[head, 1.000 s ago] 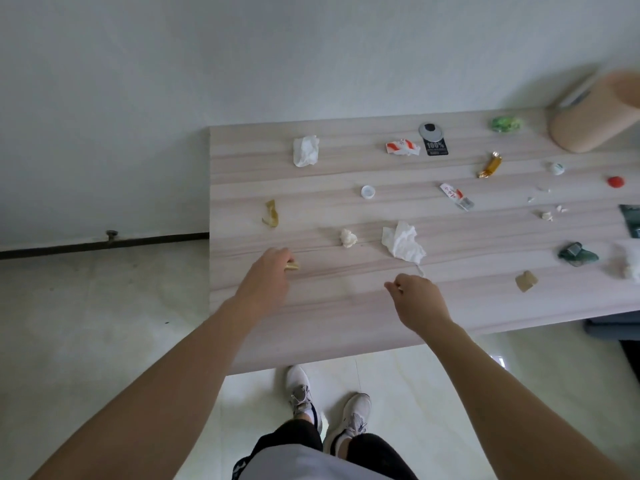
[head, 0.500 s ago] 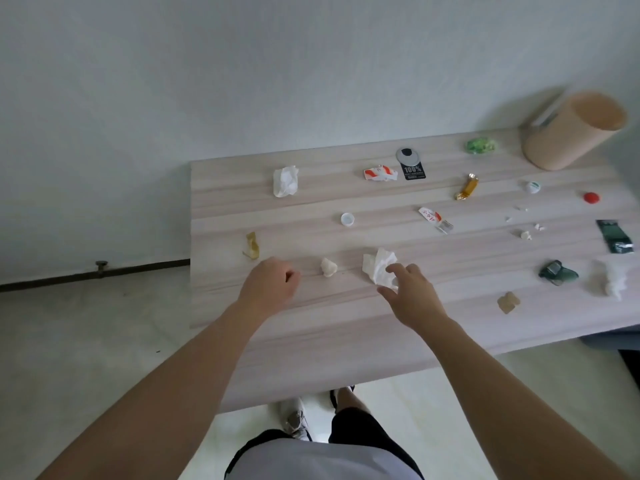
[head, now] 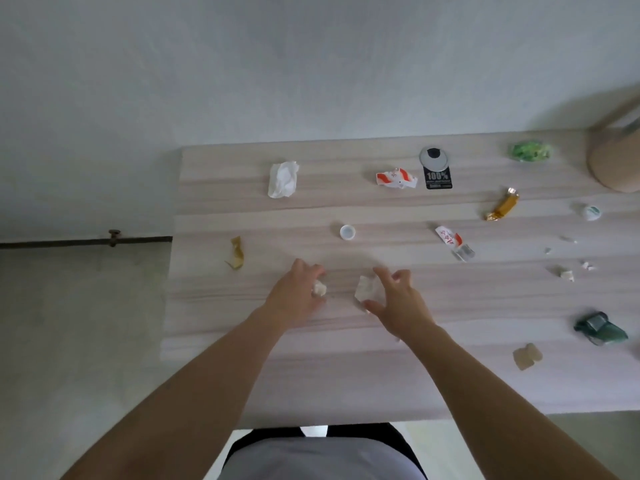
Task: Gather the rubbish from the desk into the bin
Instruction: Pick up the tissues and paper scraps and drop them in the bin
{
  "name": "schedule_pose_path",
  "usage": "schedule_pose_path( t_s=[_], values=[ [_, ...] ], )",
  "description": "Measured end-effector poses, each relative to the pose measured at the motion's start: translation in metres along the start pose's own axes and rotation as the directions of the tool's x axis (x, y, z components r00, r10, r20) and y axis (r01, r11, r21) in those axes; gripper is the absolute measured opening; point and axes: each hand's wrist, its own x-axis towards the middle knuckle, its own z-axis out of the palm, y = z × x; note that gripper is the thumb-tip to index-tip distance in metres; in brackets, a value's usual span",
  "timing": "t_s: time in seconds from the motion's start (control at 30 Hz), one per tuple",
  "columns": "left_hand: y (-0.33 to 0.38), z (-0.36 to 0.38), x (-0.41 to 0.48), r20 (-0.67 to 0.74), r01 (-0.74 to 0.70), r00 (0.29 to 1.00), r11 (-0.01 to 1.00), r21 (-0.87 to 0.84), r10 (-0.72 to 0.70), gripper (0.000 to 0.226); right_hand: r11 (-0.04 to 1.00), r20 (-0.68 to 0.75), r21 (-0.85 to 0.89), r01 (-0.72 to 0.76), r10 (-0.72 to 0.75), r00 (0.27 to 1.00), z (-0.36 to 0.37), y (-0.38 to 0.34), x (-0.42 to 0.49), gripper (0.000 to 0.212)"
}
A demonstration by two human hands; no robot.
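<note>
My left hand (head: 294, 296) rests on the pale wooden desk (head: 346, 368) with its fingers curled around a small cream paper ball (head: 319, 288). Just to the right, my right hand (head: 398, 301) pinches a crumpled white tissue (head: 366, 289) between thumb and fingers. The tan round bin (head: 614, 164) sits at the desk's far right corner, cut off by the frame edge. Whether my left palm holds anything else is hidden.
Rubbish is scattered over the desk: a yellow scrap (head: 237, 252), a white tissue (head: 282, 179), a white cap (head: 347, 232), a red-white wrapper (head: 396, 178), a black tag (head: 437, 169), a gold wrapper (head: 504, 205), a green wrapper (head: 530, 151), a dark green wrapper (head: 599, 329), a tan scrap (head: 526, 356).
My left hand closed on a small yellowish scrap, then moved right onto the cream paper ball. My right hand reached forward and took hold of the crumpled tissue.
</note>
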Motion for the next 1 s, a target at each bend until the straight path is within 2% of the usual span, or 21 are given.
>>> schedule_pose_path(
  t_s=[0.17,0.33,0.53,0.7,0.87,1.0],
  values=[
    [0.003,0.011,0.013,-0.058,0.036,0.998,0.999,0.039,-0.034,0.027,0.998,0.026,-0.024,0.057,-0.056,0.998,0.001,0.005,0.016,0.046],
    [-0.005,0.012,0.017,-0.103,0.014,0.994,0.999,-0.038,-0.018,0.016,0.988,0.071,-0.057,0.142,-0.138,0.988,0.006,0.0,0.025,0.026],
    [-0.011,-0.006,0.01,-0.146,0.075,0.985,0.993,-0.089,-0.087,0.003,0.999,0.076,-0.035,0.024,-0.021,0.997,0.0,-0.012,0.027,0.027],
    [-0.024,-0.034,-0.008,-0.194,0.107,0.973,0.99,-0.097,-0.124,0.015,0.998,0.031,0.058,-0.015,0.013,0.999,-0.017,-0.036,0.021,0.02],
    [-0.043,-0.056,-0.009,-0.249,0.063,0.963,0.986,-0.154,-0.101,0.021,0.993,-0.054,0.111,0.033,-0.028,0.998,-0.029,-0.067,0.021,0.004],
    [-0.061,-0.069,-0.01,-0.277,0.079,0.953,0.984,-0.159,-0.122,0.017,0.989,-0.044,0.129,0.075,-0.07,0.997,-0.031,-0.082,0.026,0.024]
  ],
)
